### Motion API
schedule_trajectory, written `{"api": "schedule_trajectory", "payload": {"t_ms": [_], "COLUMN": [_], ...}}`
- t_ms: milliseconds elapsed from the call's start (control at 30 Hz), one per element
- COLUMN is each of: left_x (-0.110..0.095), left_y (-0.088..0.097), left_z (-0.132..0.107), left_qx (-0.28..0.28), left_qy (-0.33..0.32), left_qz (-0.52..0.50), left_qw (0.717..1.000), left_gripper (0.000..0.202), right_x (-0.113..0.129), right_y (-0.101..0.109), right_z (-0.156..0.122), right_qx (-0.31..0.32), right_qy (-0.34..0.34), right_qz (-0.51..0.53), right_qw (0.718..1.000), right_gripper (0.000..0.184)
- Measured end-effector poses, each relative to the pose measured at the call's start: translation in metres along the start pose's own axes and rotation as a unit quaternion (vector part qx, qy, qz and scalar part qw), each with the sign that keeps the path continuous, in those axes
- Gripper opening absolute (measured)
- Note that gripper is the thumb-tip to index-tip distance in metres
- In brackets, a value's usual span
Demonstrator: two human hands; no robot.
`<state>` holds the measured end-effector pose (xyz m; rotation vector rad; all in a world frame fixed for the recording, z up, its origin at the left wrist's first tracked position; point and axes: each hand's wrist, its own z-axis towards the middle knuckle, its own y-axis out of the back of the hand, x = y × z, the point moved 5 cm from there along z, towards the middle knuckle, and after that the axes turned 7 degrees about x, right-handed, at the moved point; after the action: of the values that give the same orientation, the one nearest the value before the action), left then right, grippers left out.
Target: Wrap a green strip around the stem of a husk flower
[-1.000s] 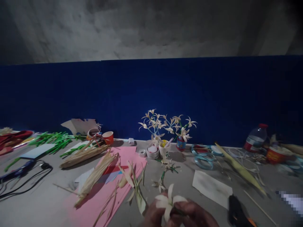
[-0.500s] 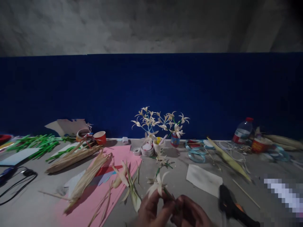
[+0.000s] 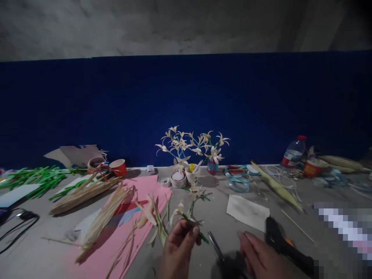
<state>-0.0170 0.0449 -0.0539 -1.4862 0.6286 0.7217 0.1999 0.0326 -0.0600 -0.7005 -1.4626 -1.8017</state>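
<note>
left hand [image 3: 177,248] pinching cream husk flower on green stem [image 3: 186,217] | right hand [image 3: 261,257] spread over dark scissors [image 3: 221,255]

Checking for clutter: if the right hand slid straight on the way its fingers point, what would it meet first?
Probably the scissors: the right hand points left toward their blades, close by. Depth is uncertain.

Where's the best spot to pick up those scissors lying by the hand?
Probably by the handle loops, coming from the near side where the right hand hovers. The scissors lie flat on the table with their blades pointing away towards the flower stem held in the left hand, so the handles are nearest.
</note>
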Motion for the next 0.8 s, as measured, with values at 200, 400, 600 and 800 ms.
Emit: {"api": "schedule_trajectory", "payload": {"t_ms": [200,400,600,800], "left_x": [0.012,0.016,0.016,0.014], "left_y": [0.000,-0.003,-0.011,-0.015], "left_z": [0.002,-0.006,-0.014,-0.017], "left_qx": [-0.002,0.004,0.022,0.038], "left_qy": [0.044,0.038,0.045,0.024], "left_qz": [-0.014,0.018,0.054,0.071], "left_qw": [0.999,0.999,0.997,0.996], "left_gripper": [0.034,0.029,0.030,0.029], "right_x": [-0.003,0.052,0.073,0.073], "right_y": [0.013,0.007,-0.014,-0.013], "right_z": [0.001,-0.006,-0.007,-0.008], "right_qx": [-0.033,0.018,0.005,0.013], "right_qy": [0.094,0.157,0.141,0.172], "right_qz": [-0.101,-0.001,0.046,0.043], "right_qw": [0.990,0.987,0.989,0.984], "right_gripper": [0.023,0.016,0.011,0.009]}}
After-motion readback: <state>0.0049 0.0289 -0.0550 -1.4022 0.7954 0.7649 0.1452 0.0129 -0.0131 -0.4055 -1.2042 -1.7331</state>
